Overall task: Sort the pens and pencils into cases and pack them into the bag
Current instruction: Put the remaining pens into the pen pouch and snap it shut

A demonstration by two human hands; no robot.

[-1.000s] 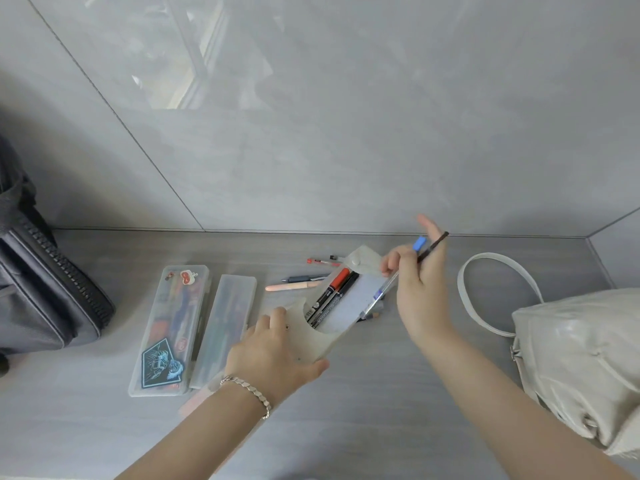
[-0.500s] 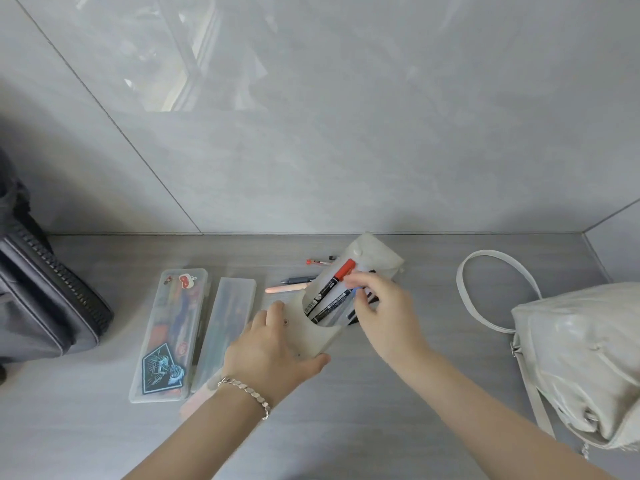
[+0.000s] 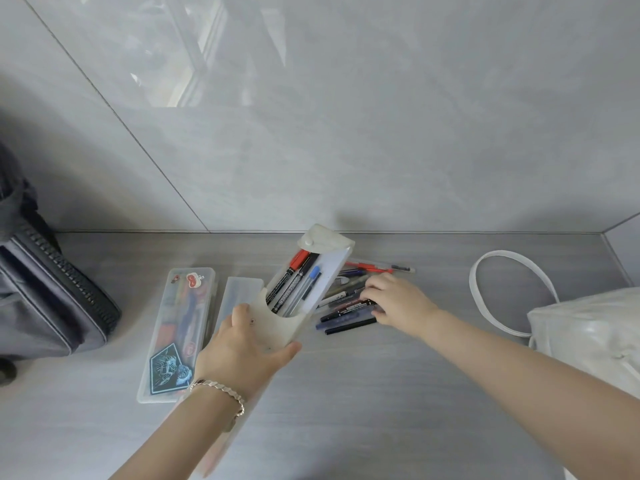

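We are at the filling step: our left hand (image 3: pixel 242 344) grips the tilted open case (image 3: pixel 273 329); our right hand (image 3: pixel 398 301) rests on the loose pens (image 3: pixel 346 317) on the bench (image 3: pixel 381 393), and we cannot tell whether it pinches one. Next we must lift one pen and slide it in

Left hand (image 3: pixel 242 351) grips the beige pen case (image 3: pixel 277 329), tilted up, flap open, red-capped marker (image 3: pixel 295 265) and blue-capped pen (image 3: pixel 309 286) inside. Right hand (image 3: pixel 398 299) rests fingertips on the loose pens (image 3: pixel 346 322) on the table (image 3: pixel 381 393) beside it; grip unclear.
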